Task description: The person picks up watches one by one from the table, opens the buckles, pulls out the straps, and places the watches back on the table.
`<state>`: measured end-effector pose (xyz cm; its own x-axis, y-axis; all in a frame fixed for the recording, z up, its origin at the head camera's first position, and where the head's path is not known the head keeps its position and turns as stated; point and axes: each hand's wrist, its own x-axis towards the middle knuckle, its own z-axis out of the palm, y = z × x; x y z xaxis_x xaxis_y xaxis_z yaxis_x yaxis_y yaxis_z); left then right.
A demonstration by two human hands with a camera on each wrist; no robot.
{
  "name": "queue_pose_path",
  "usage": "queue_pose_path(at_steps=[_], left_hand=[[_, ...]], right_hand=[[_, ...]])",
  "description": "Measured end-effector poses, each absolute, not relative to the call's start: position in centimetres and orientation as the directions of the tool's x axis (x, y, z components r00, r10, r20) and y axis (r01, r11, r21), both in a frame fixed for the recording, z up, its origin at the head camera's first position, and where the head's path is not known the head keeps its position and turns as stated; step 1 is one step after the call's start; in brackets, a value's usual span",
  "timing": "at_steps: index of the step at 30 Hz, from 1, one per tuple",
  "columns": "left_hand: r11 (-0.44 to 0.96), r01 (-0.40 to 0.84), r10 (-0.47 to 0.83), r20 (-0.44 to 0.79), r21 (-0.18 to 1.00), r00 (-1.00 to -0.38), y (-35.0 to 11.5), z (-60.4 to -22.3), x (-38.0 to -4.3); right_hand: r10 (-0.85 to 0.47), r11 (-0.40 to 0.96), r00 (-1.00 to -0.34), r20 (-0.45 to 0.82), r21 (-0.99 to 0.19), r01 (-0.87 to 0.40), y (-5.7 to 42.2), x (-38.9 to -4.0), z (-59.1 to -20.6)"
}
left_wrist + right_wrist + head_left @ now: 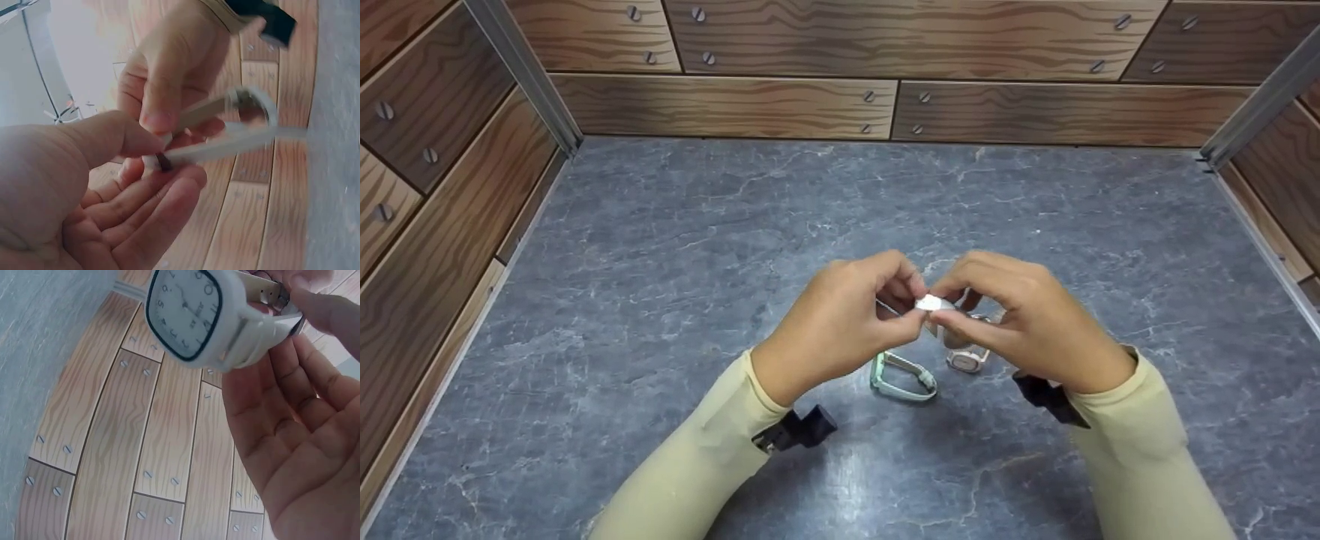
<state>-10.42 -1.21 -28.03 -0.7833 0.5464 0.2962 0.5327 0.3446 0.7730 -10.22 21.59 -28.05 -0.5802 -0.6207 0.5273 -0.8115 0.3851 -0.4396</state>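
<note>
Between both hands is a white wristwatch (185, 312) with a rounded square dial and dark rim, its strap bent into a loop. My left hand (859, 319) pinches one side of the strap's end with thumb and fingertips. Opposite it, my right hand (1020, 311) pinches the strap close by, near a metal buckle (282, 298). In the left wrist view the strap (219, 147) is blurred, and fingertips hide part of the fastening. Below the hands, a mint green watch (904, 382) lies on the table, beside a pale pinkish watch (966, 361) partly covered by the right hand.
The grey marbled tabletop (720, 247) is bordered by wood-patterned walls (780, 105) at the back and both sides. Metal corner posts (532, 75) stand at the back. A small black camera (802, 429) is worn on the left wrist, and another (1048, 397) on the right.
</note>
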Motion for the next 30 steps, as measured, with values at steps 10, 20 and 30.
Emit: queue_pose_path(at_steps=[10,20,30], left_hand=[[0.459,0.615,0.591,0.296,0.641,-0.751,-1.3,-28.31,-10.46],[0.5,0.68,0.591,0.363,0.536,-0.721,-1.39,-28.42,-10.39],[0.343,0.635,0.52,0.423,0.692,-0.742,-1.15,-28.28,-10.34]], right_hand=[[-0.616,0.434,-0.586,0.527,-0.394,-0.81,21.79,-10.11,-28.25],[-0.66,0.416,-0.558,0.503,-0.373,-0.829,21.67,-10.17,-28.39],[-0.567,0.418,-0.637,0.523,-0.484,-0.769,21.55,-9.88,-27.8]])
